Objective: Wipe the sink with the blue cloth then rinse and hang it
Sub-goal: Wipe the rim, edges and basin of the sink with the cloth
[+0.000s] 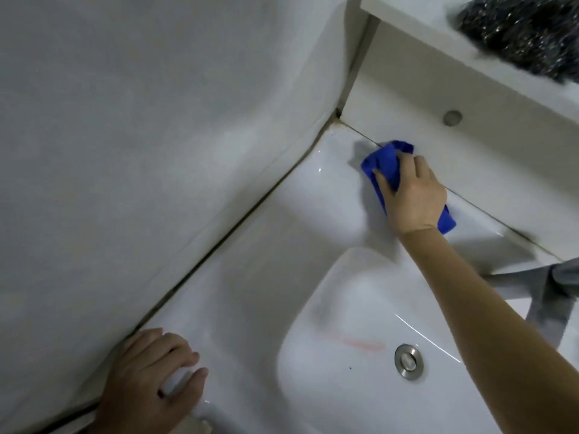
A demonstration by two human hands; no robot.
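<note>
Blue cloth (383,166): one, bunched, lying on the flat back rim of the sink, close to the corner where the rim meets the walls.
Hands: two, both mine and both bare.
Right hand (413,198): closed round the cloth, thumb laid over its near side, fingers curled over its far edge, pressing it down on the rim.
Left hand (150,380): holding nothing, fingers loosely bent, fingertips resting on the rim well away from my right hand, just beside the side wall.
Sink (250,277): one, white and glossy, its basin below my right wrist.
Drain (409,361): one round metal plug in the basin floor, under my right forearm's line.
Marks: one pinkish smear (360,343) just beside the drain, and one small dark speck (350,368) near it.
Around: a pale grey wall (125,120) beyond my left hand; a white panel past my right fingertips with one round metal cap (452,117); one dark speckled thing (526,36) on the ledge above, blurred; one grey blurred shape (551,296) beside my right forearm, which I cannot make out.
In the way: my right hand covers the cloth's middle; my forearm crosses the basin's corner.
Cloth to hand: it sticks out past my fingertips and again behind the heel of my palm.
</note>
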